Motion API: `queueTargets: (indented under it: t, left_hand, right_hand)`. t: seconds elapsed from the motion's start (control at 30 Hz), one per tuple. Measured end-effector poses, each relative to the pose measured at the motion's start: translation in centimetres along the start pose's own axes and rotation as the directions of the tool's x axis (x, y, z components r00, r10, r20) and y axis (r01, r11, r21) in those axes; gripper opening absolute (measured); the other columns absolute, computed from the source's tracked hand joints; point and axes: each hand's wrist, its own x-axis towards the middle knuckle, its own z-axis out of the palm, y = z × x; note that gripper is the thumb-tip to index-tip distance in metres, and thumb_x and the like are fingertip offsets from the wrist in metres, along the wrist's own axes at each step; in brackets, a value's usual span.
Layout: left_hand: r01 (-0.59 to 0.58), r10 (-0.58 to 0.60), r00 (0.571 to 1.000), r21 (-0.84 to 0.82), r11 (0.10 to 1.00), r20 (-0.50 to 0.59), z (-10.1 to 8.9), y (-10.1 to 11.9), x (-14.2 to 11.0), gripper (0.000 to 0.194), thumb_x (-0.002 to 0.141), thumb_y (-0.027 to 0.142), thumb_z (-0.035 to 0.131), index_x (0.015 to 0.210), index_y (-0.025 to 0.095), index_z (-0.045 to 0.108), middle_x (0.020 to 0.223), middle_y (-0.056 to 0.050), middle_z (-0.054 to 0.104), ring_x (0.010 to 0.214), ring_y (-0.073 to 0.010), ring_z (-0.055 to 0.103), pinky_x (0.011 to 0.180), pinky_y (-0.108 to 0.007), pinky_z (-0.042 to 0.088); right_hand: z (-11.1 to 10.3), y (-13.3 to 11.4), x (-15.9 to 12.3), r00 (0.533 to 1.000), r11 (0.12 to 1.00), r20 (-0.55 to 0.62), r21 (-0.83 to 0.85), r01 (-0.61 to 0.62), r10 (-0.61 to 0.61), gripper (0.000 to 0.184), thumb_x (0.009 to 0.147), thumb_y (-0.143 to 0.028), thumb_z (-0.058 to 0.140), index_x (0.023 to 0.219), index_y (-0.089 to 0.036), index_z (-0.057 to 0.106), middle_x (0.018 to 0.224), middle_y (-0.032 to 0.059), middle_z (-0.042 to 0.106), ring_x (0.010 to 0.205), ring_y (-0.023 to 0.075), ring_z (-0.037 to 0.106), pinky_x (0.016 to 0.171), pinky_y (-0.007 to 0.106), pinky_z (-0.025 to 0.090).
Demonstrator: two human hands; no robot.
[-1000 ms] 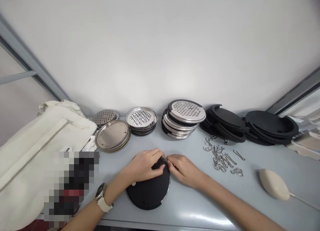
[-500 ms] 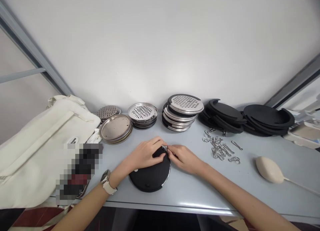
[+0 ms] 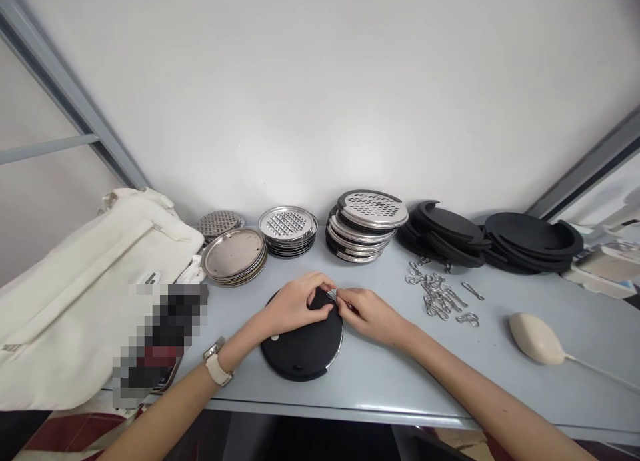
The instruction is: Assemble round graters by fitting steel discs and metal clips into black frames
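A black round disc (image 3: 305, 348) with a thin shiny metal edge on its right side lies flat on the grey table. My left hand (image 3: 299, 304) rests over its far part, thumb on the top face and fingers curled at the far rim. Just right of that rim, my right hand (image 3: 367, 313) pinches a small metal wire clip (image 3: 331, 294), mostly hidden by the fingertips of both hands. Loose wire clips (image 3: 437, 294) lie in a pile to the right.
Along the wall stand stacks of plain metal discs (image 3: 234, 253), grater discs (image 3: 287, 222), black-rimmed grater discs (image 3: 374, 209) and black round holders (image 3: 533, 234). A white bag (image 3: 85, 314) lies left. A beige corded device (image 3: 536, 339) sits right.
Both hands stay at the disc's far rim with only slight finger shifts. The whole view has moved a little.
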Motion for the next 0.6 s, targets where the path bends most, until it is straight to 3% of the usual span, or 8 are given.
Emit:
queueTargets:
  t: [0.23, 0.6]
  left_hand:
    - [-0.078, 0.084, 0.995, 0.093, 0.993, -0.054, 0.05, 0.18, -0.14, 0.021, 0.081, 0.026, 0.059, 0.101, 0.021, 0.056, 0.101, -0.003, 0.056, 0.095, -0.0174, 0.053, 0.085, -0.029, 0.043]
    - [-0.083, 0.102, 0.991, 0.206, 0.975, -0.081, 0.18, 0.01, -0.31, 0.015, 0.084, 0.031, 0.058, 0.092, 0.019, 0.055, 0.094, -0.004, 0.054, 0.091, -0.0182, 0.052, 0.082, -0.032, 0.044]
  right_hand:
    - [-0.06, -0.25, 0.03, 1.0, 1.0, 0.0, 0.005, -0.021, 0.021, 0.028, 0.096, -0.026, 0.03, 0.071, -0.02, 0.04, 0.063, -0.002, 0.047, 0.055, 0.0106, 0.041, 0.056, 0.024, 0.03]
    - [-0.17, -0.42, -0.01, 1.0, 1.0, 0.007, 0.002, -0.018, 0.018, 0.028, 0.096, -0.026, 0.031, 0.071, -0.02, 0.042, 0.064, -0.0011, 0.049, 0.055, 0.0112, 0.041, 0.055, 0.025, 0.032]
